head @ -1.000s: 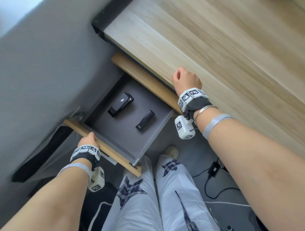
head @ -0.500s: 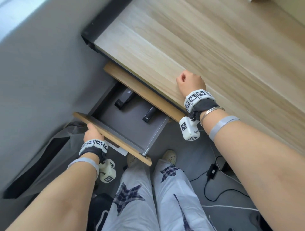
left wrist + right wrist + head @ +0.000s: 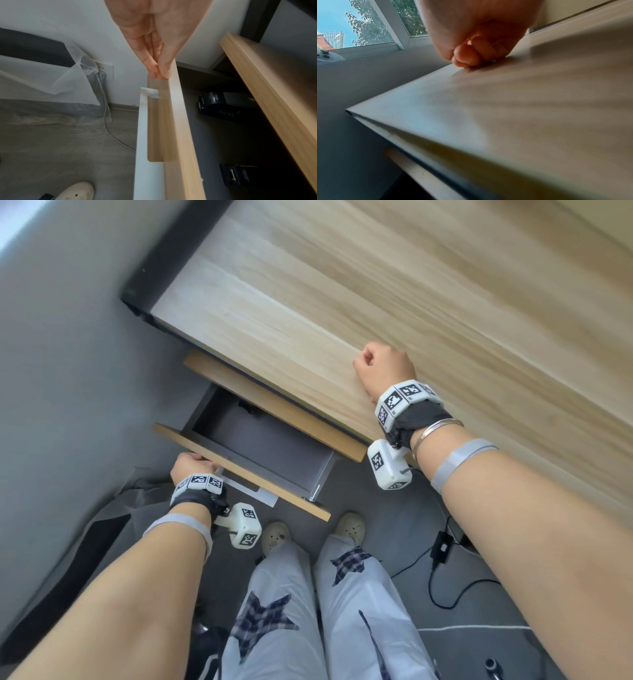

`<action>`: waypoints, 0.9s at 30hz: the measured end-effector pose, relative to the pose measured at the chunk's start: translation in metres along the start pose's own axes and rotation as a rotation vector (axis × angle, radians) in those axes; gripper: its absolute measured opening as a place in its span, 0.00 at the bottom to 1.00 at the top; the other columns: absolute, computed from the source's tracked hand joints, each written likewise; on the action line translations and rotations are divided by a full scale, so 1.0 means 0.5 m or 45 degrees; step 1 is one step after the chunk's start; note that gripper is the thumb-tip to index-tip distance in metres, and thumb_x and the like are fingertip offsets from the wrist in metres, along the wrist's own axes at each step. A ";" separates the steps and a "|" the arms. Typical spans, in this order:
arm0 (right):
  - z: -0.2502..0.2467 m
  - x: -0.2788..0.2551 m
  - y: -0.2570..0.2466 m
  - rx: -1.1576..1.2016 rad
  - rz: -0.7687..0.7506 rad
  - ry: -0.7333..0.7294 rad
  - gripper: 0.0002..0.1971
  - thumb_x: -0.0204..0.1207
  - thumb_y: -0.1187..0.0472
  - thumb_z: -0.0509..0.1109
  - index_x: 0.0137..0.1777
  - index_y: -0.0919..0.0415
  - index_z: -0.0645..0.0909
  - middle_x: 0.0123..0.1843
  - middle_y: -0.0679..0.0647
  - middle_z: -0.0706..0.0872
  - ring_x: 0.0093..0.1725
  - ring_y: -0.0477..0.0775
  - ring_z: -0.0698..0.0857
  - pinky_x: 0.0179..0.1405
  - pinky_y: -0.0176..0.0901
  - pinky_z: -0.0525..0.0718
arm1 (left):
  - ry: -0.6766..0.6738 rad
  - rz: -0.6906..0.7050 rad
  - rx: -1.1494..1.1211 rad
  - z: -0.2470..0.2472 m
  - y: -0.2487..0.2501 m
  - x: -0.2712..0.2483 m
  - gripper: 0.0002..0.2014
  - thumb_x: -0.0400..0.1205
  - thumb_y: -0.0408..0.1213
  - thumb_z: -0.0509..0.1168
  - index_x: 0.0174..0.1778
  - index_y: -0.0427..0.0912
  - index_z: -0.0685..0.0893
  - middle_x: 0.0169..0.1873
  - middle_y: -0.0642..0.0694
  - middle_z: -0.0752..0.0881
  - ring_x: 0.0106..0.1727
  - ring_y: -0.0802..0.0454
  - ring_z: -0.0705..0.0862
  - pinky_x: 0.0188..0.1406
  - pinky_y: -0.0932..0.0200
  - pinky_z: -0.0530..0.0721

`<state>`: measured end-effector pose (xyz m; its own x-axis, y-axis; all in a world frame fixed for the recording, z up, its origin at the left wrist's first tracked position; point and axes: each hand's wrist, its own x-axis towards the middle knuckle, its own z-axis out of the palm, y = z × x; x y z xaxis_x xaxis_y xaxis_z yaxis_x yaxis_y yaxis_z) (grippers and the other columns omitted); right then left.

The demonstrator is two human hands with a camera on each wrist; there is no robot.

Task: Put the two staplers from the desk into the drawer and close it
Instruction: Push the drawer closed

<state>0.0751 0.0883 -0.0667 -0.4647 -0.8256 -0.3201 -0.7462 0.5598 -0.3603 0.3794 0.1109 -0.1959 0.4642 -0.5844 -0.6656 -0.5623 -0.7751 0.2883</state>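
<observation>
Grey flooring [image 3: 376, 494] and a pale wall are framing a light wooden desk [image 3: 376, 302] seen from above, with a shallow drawer [image 3: 274, 453] standing partly open beneath its front edge. Both staplers are lying inside that drawer on its dark grey floor: in the left wrist view, the larger black stapler [image 3: 221, 105] is sitting further back and the smaller black stapler [image 3: 235, 175] is lying nearer the camera, well apart from each other. From the head view they are almost wholly hidden under the desk's apron, with only a dark tip showing.

The left hand [image 3: 186, 465] is pressing its straight, close-together fingers [image 3: 154, 65] against the wooden drawer front [image 3: 178, 135] near its top edge; it is not curling round anything. The right hand [image 3: 383, 368] is resting as a loose fist on the desktop near the front edge, fingers curled under and holding nothing.

Judging from this, the placing of the staplers looks finished, and the closing is under way but not complete: a strip of the drawer's interior is showing between the drawer front and the desk. What appears to be left is pushing the front flush.

Below, the person's pale trousers with dark plaid stars and white shoes [image 3: 275, 537] are standing on the floor, beside a black cable with an adapter [image 3: 442, 549].
</observation>
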 end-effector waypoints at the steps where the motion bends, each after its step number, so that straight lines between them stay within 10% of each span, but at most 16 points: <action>1: 0.000 -0.001 -0.002 0.011 0.000 0.000 0.16 0.76 0.54 0.59 0.26 0.54 0.67 0.35 0.58 0.87 0.41 0.66 0.90 0.47 0.51 0.89 | -0.008 0.019 0.013 0.002 0.011 0.000 0.15 0.74 0.31 0.70 0.57 0.35 0.86 0.59 0.38 0.88 0.60 0.38 0.85 0.62 0.49 0.82; 9: -0.002 0.000 -0.006 0.164 0.038 -0.005 0.13 0.76 0.55 0.59 0.40 0.61 0.82 0.35 0.61 0.92 0.36 0.65 0.91 0.42 0.54 0.91 | -0.071 0.074 0.001 0.029 0.092 0.012 0.17 0.75 0.34 0.70 0.59 0.37 0.86 0.61 0.39 0.88 0.63 0.38 0.84 0.67 0.50 0.81; 15: -0.001 0.009 0.002 0.248 0.080 -0.019 0.15 0.76 0.56 0.60 0.26 0.54 0.72 0.19 0.50 0.82 0.15 0.49 0.80 0.24 0.36 0.82 | -0.227 0.181 -0.082 0.071 0.132 0.032 0.14 0.77 0.30 0.66 0.58 0.34 0.86 0.57 0.36 0.89 0.58 0.40 0.87 0.66 0.49 0.83; 21: 0.001 0.018 0.006 0.371 0.114 -0.041 0.20 0.77 0.56 0.60 0.22 0.54 0.68 0.18 0.51 0.82 0.15 0.49 0.78 0.22 0.35 0.80 | -0.484 0.118 -0.431 0.097 0.174 0.032 0.22 0.80 0.17 0.57 0.72 0.27 0.72 0.57 0.34 0.86 0.52 0.47 0.82 0.44 0.67 0.85; 25: 0.002 0.019 0.007 0.400 0.117 -0.043 0.20 0.78 0.56 0.60 0.22 0.54 0.67 0.18 0.51 0.82 0.15 0.49 0.79 0.22 0.35 0.80 | -0.521 0.154 -0.438 0.106 0.195 0.019 0.20 0.81 0.18 0.54 0.71 0.24 0.72 0.69 0.25 0.78 0.71 0.32 0.78 0.72 0.48 0.76; 27: 0.002 0.019 0.007 0.403 0.114 -0.039 0.20 0.78 0.56 0.61 0.22 0.54 0.67 0.18 0.50 0.82 0.15 0.48 0.78 0.22 0.34 0.79 | -0.498 0.170 -0.418 0.112 0.198 0.018 0.19 0.81 0.20 0.55 0.70 0.24 0.73 0.69 0.25 0.78 0.65 0.37 0.82 0.73 0.46 0.75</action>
<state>0.0685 0.0827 -0.0717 -0.5036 -0.7723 -0.3872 -0.5158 0.6283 -0.5823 0.2897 0.0424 -0.2121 0.0782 -0.5985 -0.7973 -0.3261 -0.7711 0.5469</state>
